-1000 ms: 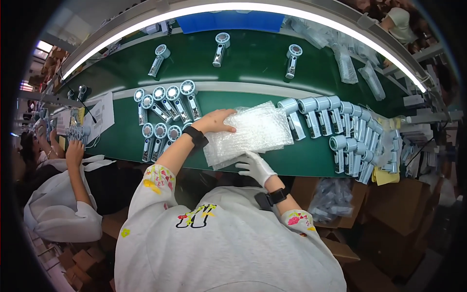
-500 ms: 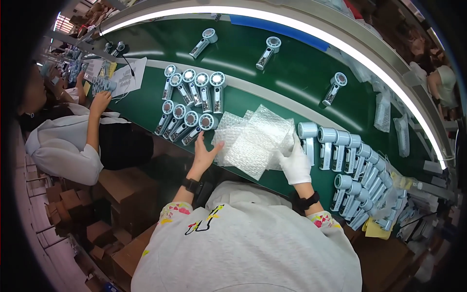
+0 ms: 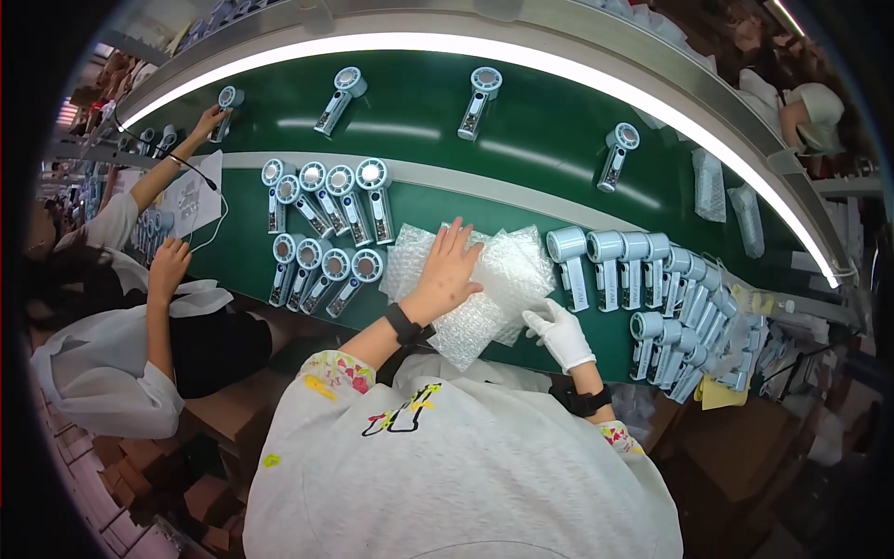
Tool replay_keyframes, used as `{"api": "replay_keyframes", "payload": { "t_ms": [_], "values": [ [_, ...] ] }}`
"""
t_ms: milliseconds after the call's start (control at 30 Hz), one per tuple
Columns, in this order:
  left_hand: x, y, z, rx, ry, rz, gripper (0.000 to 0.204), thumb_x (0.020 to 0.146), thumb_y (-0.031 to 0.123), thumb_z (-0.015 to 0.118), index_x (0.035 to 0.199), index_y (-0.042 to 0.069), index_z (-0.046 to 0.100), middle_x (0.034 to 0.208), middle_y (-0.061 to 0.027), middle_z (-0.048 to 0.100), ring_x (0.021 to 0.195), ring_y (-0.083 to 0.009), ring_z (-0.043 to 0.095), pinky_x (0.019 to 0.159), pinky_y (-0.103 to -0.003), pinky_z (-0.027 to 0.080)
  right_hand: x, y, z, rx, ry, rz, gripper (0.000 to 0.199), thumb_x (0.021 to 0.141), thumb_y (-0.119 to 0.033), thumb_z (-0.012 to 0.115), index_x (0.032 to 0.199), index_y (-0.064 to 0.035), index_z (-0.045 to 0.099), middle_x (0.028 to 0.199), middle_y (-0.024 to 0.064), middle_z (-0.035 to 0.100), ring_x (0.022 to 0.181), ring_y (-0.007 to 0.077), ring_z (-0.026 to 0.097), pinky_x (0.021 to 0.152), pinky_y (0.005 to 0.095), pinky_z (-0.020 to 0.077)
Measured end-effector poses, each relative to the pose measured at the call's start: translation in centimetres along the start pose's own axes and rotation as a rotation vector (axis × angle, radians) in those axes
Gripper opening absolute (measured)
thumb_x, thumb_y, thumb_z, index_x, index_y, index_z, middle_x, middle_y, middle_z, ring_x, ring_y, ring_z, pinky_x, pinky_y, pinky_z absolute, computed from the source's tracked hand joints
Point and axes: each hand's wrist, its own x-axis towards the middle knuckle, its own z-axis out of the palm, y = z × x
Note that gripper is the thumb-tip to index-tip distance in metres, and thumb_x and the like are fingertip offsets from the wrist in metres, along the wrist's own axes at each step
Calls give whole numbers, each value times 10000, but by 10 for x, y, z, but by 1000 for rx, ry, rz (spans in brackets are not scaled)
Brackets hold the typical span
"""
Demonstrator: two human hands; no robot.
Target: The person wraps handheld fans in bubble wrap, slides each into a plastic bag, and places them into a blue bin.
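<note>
A loose stack of clear bubble-wrap bags [image 3: 507, 270] lies on the green table in front of me. My left hand [image 3: 447, 278] is bare and rests flat on the stack, fingers stretched toward the far side. My right hand [image 3: 562, 339], in a white glove, is beside the stack's near right edge with its fingers slightly bent and apart; nothing shows in it. Left of the bags stand two rows of light blue handheld fans [image 3: 335, 265], round heads away from me. More handheld fans [image 3: 605, 246] are packed in rows on the right.
Beyond a pale rail, a green belt [image 3: 410, 112] carries spaced-out fans [image 3: 485, 82] under a bright light strip [image 3: 447, 43]. A co-worker's hand [image 3: 212, 121] at far left touches another fan. Wrapped pieces [image 3: 708, 184] lie at the far right; a cable [image 3: 223, 207] hangs left.
My left hand has moved from the stack's left edge onto its top. My right hand has drawn back slightly toward me. The co-worker has reached out to a fan on the belt.
</note>
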Motion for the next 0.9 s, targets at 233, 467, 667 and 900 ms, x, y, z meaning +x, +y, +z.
{"api": "replay_keyframes", "payload": {
  "t_ms": [233,467,667,900],
  "values": [
    [69,-36,17,-248,-489,460,566,802,224,610,1324,194,393,1288,-220,398,1237,-383,345,1029,-472,263,-32,-43,-45,-480,167,250,390,815,-375,603,803,15,622,682,110,632,617,185,596,572,297,464],
    [47,-33,-5,-179,-497,133,914,738,500,637,1403,54,196,1247,-235,417,1164,-385,411,976,-451,323,64,-75,-149,6,420,-1,420,817,-344,621,1020,18,551,765,79,611,591,117,562,474,239,416],
    [19,-36,3,-271,-808,-4,932,653,566,674,1311,-6,346,1201,-226,440,1123,-381,429,941,-429,357,177,-74,-193,-12,525,-75,326,820,-264,614,1001,1,555,726,76,586,565,149,544,511,264,418],
    [24,-18,10,-281,-710,50,816,617,505,720,1215,29,435,1181,-206,474,1082,-367,461,886,-429,395,174,-61,-202,490,267,22,288,820,-235,608,990,-9,556,703,67,572,554,159,533,518,274,415]
  ]
}}
